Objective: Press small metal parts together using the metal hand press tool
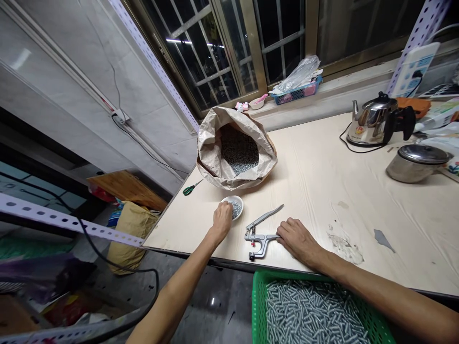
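My left hand point(223, 219) is at the near left side of a small white bowl point(241, 202), its fingers bunched together over the rim. Small metal parts point(235, 209) lie inside that bowl; whatever the fingertips hold is hidden. My right hand point(296, 238) rests on the table with its fingers closed around the lower handle of grey snap-fastener pliers point(264, 242). The pliers lie on their side with the upper handle raised away and the jaws apart. Behind the bowl stands an open paper sack point(211, 143) with many small metal pieces point(241, 152) in it.
Under my right forearm, a green plastic basket point(255, 306) full of metal springs or screws sits below the table edge. Green-handled scissors point(189, 190) lie left of the sack. A kettle point(371, 122) and a lidded pot point(412, 165) occupy the right of the table point(308, 181).
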Available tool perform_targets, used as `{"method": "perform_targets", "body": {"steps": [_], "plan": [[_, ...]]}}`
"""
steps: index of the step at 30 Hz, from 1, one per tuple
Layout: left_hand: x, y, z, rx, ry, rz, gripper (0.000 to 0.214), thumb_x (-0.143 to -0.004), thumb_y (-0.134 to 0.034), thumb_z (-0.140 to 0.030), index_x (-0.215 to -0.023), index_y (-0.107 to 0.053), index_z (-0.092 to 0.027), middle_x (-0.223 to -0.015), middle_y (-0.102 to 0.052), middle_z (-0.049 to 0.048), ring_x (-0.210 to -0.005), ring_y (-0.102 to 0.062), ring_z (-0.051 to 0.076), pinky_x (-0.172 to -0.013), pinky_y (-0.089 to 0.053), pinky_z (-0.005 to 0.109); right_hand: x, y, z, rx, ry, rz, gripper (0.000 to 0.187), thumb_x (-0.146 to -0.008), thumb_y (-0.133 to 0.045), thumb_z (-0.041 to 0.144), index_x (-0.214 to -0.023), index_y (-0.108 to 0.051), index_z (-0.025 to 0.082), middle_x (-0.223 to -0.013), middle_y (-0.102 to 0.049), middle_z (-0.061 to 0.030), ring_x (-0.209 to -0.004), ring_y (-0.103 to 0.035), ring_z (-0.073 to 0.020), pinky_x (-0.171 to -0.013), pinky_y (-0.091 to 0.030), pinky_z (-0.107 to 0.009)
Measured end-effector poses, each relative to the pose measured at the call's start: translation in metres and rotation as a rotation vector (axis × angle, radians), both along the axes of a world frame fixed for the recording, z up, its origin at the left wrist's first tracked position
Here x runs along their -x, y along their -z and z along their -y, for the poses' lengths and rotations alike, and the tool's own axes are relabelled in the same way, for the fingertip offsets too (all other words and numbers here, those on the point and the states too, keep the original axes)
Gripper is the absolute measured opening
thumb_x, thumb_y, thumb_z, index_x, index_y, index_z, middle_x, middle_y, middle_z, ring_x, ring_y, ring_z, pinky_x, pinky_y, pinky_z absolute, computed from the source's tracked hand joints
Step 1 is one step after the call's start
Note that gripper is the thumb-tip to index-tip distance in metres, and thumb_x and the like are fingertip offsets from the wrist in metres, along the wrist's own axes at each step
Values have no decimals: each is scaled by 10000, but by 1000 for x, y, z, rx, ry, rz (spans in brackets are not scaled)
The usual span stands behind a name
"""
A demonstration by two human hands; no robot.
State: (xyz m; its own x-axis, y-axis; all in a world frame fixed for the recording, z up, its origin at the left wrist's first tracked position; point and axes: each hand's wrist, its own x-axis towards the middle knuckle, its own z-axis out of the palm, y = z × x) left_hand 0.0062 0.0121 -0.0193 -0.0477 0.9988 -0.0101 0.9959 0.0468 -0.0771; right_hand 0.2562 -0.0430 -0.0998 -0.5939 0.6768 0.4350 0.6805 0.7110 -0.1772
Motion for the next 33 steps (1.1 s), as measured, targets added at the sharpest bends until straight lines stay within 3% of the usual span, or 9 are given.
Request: {"method": "perform_targets", "body": {"steps": [4,8,11,15,21,27,33], "plan": [[1,-12,6,-58,-35,95,238,-831,-431,-147,-866,-666,-135,-945,-674,114,-884,-615,209,-768,-457,282,0,1,-1,-9,8,11,93,-867,-626,198,-811,-553,183,-842,-570,-42,-812,-450,-220,-710,-310,-342],[-9,-19,35,-23,-147,638,192,-739,-537,-290,-784,-659,-148,-721,-651,34,-669,-601,163,-598,-461,237,-2,-2,0,-74,-36,22,80,-903,-568,187,-825,-558,170,-832,-566,-43,-802,-444,-211,-745,-303,-346],[-20,-10,67,109,-216,972,254,-643,-613,-383,-722,-639,-143,-620,-586,-2,-557,-530,130,-508,-430,230,-4,-6,2,-168,-41,17,164,-955,-463,168,-823,-559,170,-790,-554,-35,-776,-436,-198,-784,-297,-359],[-29,9,97,182,-326,1225,306,-569,-678,-407,-693,-592,-140,-601,-572,-16,-528,-491,97,-523,-416,223,-6,-11,5,-264,-33,-10,265,-974,-382,118,-778,-551,176,-743,-544,-20,-752,-430,-179,-806,-289,-353],[-30,25,97,-7,-321,1180,260,-565,-657,-367,-671,-584,-141,-590,-559,-22,-536,-490,94,-517,-394,214,-5,-11,4,-304,-41,-12,267,-974,-382,121,-774,-550,176,-733,-538,-17,-739,-428,-171,-818,-288,-353],[-31,26,92,109,-368,1300,438,-530,-714,-419,-821,-624,-105,-509,-541,-36,-450,-456,91,-466,-360,216,-4,-8,2,-386,-48,-62,257,-959,-429,135,-722,-521,173,-691,-507,-6,-708,-408,-166,-804,-293,-354],[-33,22,97,66,-316,1355,424,-580,-732,-486,-756,-640,-111,-600,-593,-3,-549,-505,98,-550,-410,221,-4,-7,2,-382,-39,-60,249,-955,-424,127,-732,-522,176,-695,-508,-5,-717,-407,-168,-817,-292,-359]]}}
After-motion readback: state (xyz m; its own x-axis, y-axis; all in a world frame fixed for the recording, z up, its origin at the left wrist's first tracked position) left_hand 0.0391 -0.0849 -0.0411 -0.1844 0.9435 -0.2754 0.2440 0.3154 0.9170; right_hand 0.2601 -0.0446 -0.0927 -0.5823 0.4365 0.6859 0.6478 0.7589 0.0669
